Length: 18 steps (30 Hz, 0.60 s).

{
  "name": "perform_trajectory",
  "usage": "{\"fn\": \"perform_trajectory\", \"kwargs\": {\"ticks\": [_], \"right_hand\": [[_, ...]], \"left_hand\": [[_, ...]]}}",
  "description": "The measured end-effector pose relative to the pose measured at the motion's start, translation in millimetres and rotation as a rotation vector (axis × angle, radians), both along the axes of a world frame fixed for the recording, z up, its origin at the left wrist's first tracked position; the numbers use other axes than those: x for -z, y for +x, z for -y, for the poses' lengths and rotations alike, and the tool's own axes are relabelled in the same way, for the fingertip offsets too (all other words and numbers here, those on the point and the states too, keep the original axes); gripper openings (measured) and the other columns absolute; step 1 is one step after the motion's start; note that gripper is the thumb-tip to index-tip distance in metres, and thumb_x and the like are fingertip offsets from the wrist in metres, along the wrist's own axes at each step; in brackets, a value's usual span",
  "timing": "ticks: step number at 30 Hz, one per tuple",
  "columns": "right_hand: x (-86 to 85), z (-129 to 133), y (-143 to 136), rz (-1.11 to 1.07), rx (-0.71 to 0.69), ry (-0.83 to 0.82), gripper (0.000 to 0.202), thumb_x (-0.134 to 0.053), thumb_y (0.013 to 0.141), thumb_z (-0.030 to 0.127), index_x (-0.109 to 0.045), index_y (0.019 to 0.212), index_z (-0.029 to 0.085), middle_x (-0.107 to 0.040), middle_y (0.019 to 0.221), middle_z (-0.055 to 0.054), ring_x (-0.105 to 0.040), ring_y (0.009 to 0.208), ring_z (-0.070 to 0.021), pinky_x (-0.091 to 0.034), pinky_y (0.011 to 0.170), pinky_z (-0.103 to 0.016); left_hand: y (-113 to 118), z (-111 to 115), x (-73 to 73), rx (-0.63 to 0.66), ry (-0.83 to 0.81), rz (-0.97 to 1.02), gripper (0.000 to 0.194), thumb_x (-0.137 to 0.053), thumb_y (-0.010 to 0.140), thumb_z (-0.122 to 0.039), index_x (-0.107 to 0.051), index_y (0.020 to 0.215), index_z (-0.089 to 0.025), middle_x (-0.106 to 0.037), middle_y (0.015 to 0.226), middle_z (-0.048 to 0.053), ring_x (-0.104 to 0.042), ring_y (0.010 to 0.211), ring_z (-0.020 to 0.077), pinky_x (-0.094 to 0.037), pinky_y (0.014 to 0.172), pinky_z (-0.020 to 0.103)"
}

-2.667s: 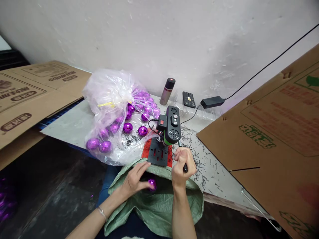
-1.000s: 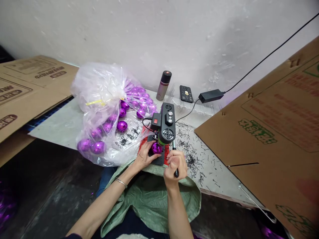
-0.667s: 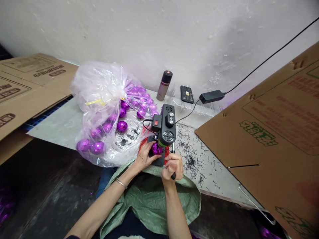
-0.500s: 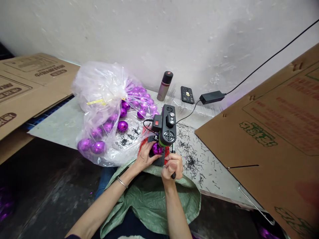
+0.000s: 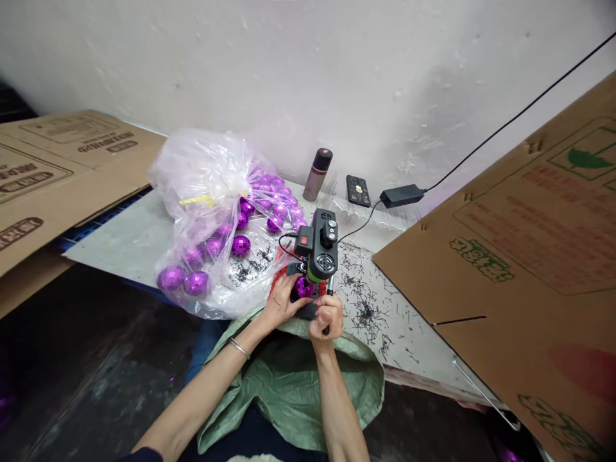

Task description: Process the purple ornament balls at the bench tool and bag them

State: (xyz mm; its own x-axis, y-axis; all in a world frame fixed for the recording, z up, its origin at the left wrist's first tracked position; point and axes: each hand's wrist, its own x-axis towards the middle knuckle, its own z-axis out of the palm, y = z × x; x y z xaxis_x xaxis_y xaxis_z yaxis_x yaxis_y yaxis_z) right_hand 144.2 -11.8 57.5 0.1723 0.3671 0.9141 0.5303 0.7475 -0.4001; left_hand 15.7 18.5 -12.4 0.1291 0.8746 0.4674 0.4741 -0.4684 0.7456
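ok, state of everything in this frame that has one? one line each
left hand: holding the purple ball against the press base
purple ball: seated under the press head
right hand: closed on the lever
lever: gripped, angled toward the person
small bench press: upright, cable plugged in
plastic bag: knotted at the top, open at the near end, purple balls inside
flask: upright, capped
green sack: open on the lap

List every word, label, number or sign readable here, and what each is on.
None can be read as text.
Left cartons: dark printed lettering, too blurred.
Right carton: red lines of print, green logos, unreadable.
Drill press: red switch, buttons, no legible label.
Remote: marks too small.
Bottle: red spot on cap, no text.
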Motion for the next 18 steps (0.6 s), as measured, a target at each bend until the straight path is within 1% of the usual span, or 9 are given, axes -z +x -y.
{"fn": "perform_trajectory", "kwargs": {"ticks": [3, 6, 8, 10, 12, 15, 16, 17, 18], "right_hand": [[-14.5, 4, 0, -0.014, 0.006, -0.026, 0.038, -0.036, 0.107, 0.022, -0.043, 0.07, 0.023, -0.053, 0.07, 0.003, -0.055, 0.062, -0.011, -0.045, 0.062, -0.027], [-45.3, 7, 0, -0.068, 0.007, -0.125, 0.037, -0.04, 0.105, 0.016, -0.045, 0.069, 0.022, -0.051, 0.066, 0.003, -0.055, 0.062, -0.0112, -0.042, 0.06, -0.027], [-66.8, 7, -1, -0.127, 0.005, -0.214, 0.038, -0.043, 0.105, 0.019, -0.046, 0.068, 0.022, -0.05, 0.064, 0.004, -0.054, 0.061, -0.0116, -0.042, 0.061, -0.028], [-80.6, 7, -2, -0.158, -0.008, -0.255, 0.04, -0.045, 0.105, 0.022, -0.046, 0.066, 0.023, -0.048, 0.062, 0.004, -0.054, 0.06, -0.0124, -0.042, 0.062, -0.029], [-83.4, 8, -2, -0.157, -0.019, -0.245, 0.04, -0.045, 0.105, 0.022, -0.046, 0.065, 0.023, -0.047, 0.061, 0.004, -0.055, 0.061, -0.0129, -0.043, 0.062, -0.03], [-71.7, 11, -2, -0.111, -0.025, -0.201, 0.037, -0.045, 0.104, 0.017, -0.05, 0.068, 0.022, -0.052, 0.064, 0.003, -0.057, 0.065, -0.013, -0.044, 0.064, -0.029], [-66.3, 12, -1, -0.093, -0.026, -0.191, 0.036, -0.045, 0.104, 0.016, -0.051, 0.069, 0.022, -0.053, 0.065, 0.003, -0.058, 0.066, -0.013, -0.044, 0.064, -0.029], [-61.1, 13, -1, -0.081, -0.026, -0.185, 0.035, -0.045, 0.104, 0.015, -0.051, 0.07, 0.022, -0.054, 0.066, 0.003, -0.059, 0.067, -0.0131, -0.043, 0.064, -0.029], [-56.8, 14, 0, -0.077, -0.024, -0.181, 0.035, -0.045, 0.103, 0.015, -0.051, 0.07, 0.022, -0.054, 0.067, 0.002, -0.059, 0.067, -0.0134, -0.043, 0.064, -0.029]], "left_hand": [[0, -2, -3.4, -0.008, 0.019, -0.015, 0.06, -0.076, 0.09, -0.049, -0.059, 0.138, -0.016, -0.072, 0.125, 0.018, -0.069, 0.117, 0.0352, -0.055, 0.103, 0.055], [-1, 0, -6.4, 0.004, 0.031, -0.041, 0.062, -0.076, 0.09, -0.049, -0.057, 0.14, -0.018, -0.072, 0.126, 0.018, -0.07, 0.117, 0.035, -0.056, 0.102, 0.055], [-2, 10, -5.4, 0.02, 0.069, -0.055, 0.062, -0.074, 0.092, -0.046, -0.054, 0.143, -0.018, -0.071, 0.13, 0.018, -0.069, 0.12, 0.0346, -0.056, 0.104, 0.055], [-4, 29, -0.9, 0.02, 0.124, -0.078, 0.057, -0.068, 0.096, -0.04, -0.051, 0.145, -0.018, -0.068, 0.135, 0.019, -0.067, 0.127, 0.0339, -0.053, 0.109, 0.056], [-8, 55, 5.0, 0.033, 0.182, -0.124, 0.057, -0.067, 0.097, -0.04, -0.048, 0.147, -0.02, -0.065, 0.141, 0.02, -0.064, 0.133, 0.034, -0.049, 0.114, 0.059], [-21, 84, 6.3, 0.082, 0.247, -0.194, 0.082, -0.072, 0.089, -0.062, -0.042, 0.152, -0.019, -0.06, 0.147, 0.023, -0.06, 0.138, 0.0374, -0.048, 0.115, 0.061], [-27, 86, 2.6, 0.075, 0.254, -0.207, 0.089, -0.071, 0.087, -0.067, -0.039, 0.155, -0.019, -0.059, 0.149, 0.024, -0.059, 0.139, 0.038, -0.048, 0.115, 0.059], [-35, 82, -3.4, 0.041, 0.254, -0.216, 0.088, -0.068, 0.09, -0.067, -0.038, 0.156, -0.018, -0.058, 0.15, 0.024, -0.058, 0.14, 0.0377, -0.048, 0.115, 0.058], [-45, 73, -11.3, -0.019, 0.247, -0.221, 0.079, -0.064, 0.095, -0.061, -0.039, 0.157, -0.018, -0.058, 0.151, 0.023, -0.057, 0.141, 0.0365, -0.048, 0.116, 0.056]]}}
